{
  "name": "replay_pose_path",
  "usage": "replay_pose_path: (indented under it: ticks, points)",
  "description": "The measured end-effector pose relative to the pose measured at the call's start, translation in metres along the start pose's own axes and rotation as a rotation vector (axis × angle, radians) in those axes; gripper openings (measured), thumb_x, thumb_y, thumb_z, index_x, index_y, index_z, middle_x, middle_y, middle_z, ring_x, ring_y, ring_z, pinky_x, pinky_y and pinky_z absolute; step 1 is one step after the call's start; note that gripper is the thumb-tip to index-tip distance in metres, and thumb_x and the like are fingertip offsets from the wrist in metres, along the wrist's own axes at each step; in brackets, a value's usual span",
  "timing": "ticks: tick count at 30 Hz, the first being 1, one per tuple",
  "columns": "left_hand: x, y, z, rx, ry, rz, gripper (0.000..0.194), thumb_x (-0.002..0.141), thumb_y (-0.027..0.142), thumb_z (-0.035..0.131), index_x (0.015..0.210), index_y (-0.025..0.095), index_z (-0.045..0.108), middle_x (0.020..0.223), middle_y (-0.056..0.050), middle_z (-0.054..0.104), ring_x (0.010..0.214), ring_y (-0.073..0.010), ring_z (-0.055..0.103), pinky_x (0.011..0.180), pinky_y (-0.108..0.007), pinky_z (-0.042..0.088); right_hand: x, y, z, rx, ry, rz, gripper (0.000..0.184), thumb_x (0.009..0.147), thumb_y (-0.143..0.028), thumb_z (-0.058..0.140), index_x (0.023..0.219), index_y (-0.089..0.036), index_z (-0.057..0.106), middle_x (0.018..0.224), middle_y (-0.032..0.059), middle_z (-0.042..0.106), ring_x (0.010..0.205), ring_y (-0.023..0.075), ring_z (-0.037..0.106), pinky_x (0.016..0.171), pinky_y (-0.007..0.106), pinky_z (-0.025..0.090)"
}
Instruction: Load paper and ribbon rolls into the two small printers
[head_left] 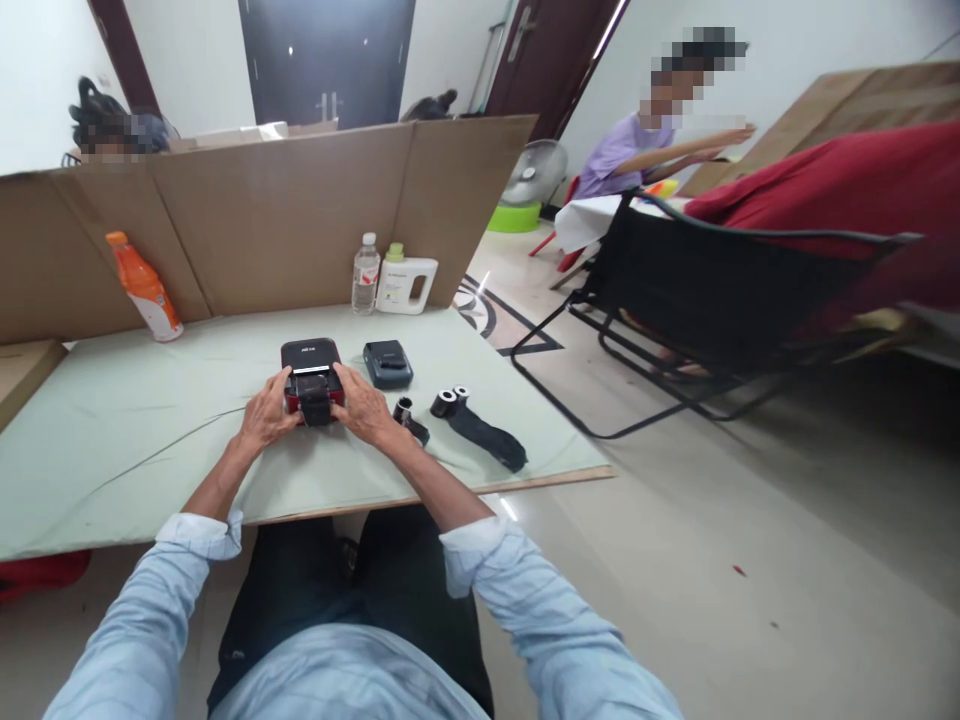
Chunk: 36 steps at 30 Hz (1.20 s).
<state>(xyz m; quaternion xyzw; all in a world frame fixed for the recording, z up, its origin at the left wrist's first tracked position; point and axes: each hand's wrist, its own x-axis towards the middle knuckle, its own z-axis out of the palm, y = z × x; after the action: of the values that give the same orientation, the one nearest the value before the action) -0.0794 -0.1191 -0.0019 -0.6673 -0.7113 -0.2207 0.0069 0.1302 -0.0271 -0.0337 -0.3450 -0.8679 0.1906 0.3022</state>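
Note:
A small black and red device [310, 362] with its lid raised lies on the pale green table top [135, 420]. My left hand [266, 412] grips its left side and my right hand [361, 405] grips its right side, fingers curled round a black part at its front. Just to the right lie a second dark blue-grey device [388, 363], a small black roll [405, 412] and a black ribbon [480, 432] wound on two spools.
Cardboard screens [285, 210] wall the table's back. An orange bottle [144, 287] leans at the left; a water bottle [365, 274] and white jug [405, 283] stand at the back. A black folding chair [697, 300] stands right. A person in purple [637, 150] sits beyond.

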Motion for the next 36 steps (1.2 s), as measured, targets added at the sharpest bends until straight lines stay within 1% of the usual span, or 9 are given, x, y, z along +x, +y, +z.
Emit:
replay_pose_path:
  ticks: [3,7,10,15,18,22,26,30,36]
  points:
    - [0.002,-0.003,0.000,-0.035,-0.003,-0.016,0.099,0.079,0.037,0.081,0.165,0.022,0.034,0.161,-0.016,0.054,0.135,-0.0366,0.065,0.108,-0.047,0.057,-0.001,0.002,0.001,0.029,0.006,0.016,0.087,0.090,-0.028,0.069,0.167,-0.017,0.028,0.161,0.0214,0.048,0.143,0.0374,0.054,0.113,0.054,0.052]
    - [0.005,-0.005,-0.002,-0.045,-0.016,-0.020,0.095,0.080,0.039,0.080,0.163,0.021,0.037,0.162,-0.015,0.053,0.138,-0.0355,0.062,0.114,-0.046,0.054,-0.002,0.003,0.001,0.057,-0.017,0.068,0.089,0.091,-0.035,0.069,0.167,-0.015,0.027,0.156,0.0225,0.053,0.137,0.0394,0.058,0.109,0.054,0.054]
    - [0.006,-0.006,0.002,-0.077,-0.042,0.007,0.097,0.079,0.042,0.080,0.163,0.019,0.037,0.162,-0.017,0.053,0.143,-0.0360,0.058,0.115,-0.046,0.052,-0.004,0.005,0.004,0.091,-0.013,0.074,0.089,0.092,-0.036,0.068,0.168,-0.017,0.026,0.156,0.0212,0.054,0.136,0.0390,0.059,0.109,0.054,0.054]
    - [0.008,-0.004,0.010,-0.125,-0.044,0.025,0.095,0.082,0.036,0.073,0.165,0.014,0.032,0.163,-0.020,0.050,0.144,-0.0370,0.057,0.115,-0.048,0.052,-0.004,0.006,0.009,0.109,0.013,0.052,0.090,0.092,-0.036,0.066,0.169,-0.016,0.024,0.153,0.0216,0.058,0.136,0.0390,0.059,0.109,0.054,0.053]
    - [0.007,-0.004,0.005,-0.124,-0.049,0.012,0.094,0.083,0.034,0.071,0.165,0.013,0.031,0.162,-0.021,0.052,0.142,-0.0379,0.060,0.113,-0.049,0.053,0.002,0.002,0.011,0.096,0.037,0.013,0.091,0.091,-0.033,0.066,0.169,-0.015,0.023,0.153,0.0214,0.059,0.136,0.0385,0.059,0.110,0.054,0.052]
    - [-0.003,-0.015,-0.012,-0.108,0.011,0.005,0.094,0.082,0.032,0.070,0.165,0.014,0.030,0.160,-0.019,0.054,0.141,-0.0364,0.060,0.114,-0.047,0.053,0.012,-0.014,0.015,0.086,0.015,-0.023,0.092,0.091,-0.031,0.066,0.170,-0.015,0.021,0.152,0.0208,0.060,0.135,0.0380,0.059,0.109,0.052,0.052]
    - [-0.022,-0.033,-0.024,-0.076,0.079,-0.028,0.095,0.080,0.028,0.072,0.165,0.018,0.031,0.158,-0.017,0.057,0.139,-0.0357,0.062,0.113,-0.047,0.054,0.019,-0.036,0.026,0.085,-0.045,-0.047,0.093,0.094,-0.032,0.065,0.171,-0.016,0.016,0.150,0.0196,0.062,0.133,0.0358,0.061,0.107,0.049,0.053]
    - [-0.038,-0.051,-0.031,-0.068,0.084,-0.077,0.096,0.079,0.029,0.073,0.165,0.018,0.031,0.156,-0.018,0.059,0.137,-0.0363,0.064,0.112,-0.048,0.055,0.023,-0.055,0.039,0.094,-0.090,-0.067,0.094,0.094,-0.031,0.065,0.172,-0.019,0.013,0.155,0.0178,0.059,0.135,0.0347,0.060,0.108,0.047,0.052]
    - [-0.049,-0.079,-0.047,-0.049,0.111,-0.114,0.096,0.078,0.030,0.072,0.164,0.017,0.032,0.156,-0.019,0.058,0.136,-0.0370,0.064,0.111,-0.048,0.055,0.034,-0.082,0.058,0.121,-0.121,-0.090,0.092,0.095,-0.030,0.065,0.171,-0.014,0.016,0.159,0.0201,0.054,0.137,0.0354,0.058,0.112,0.047,0.050]
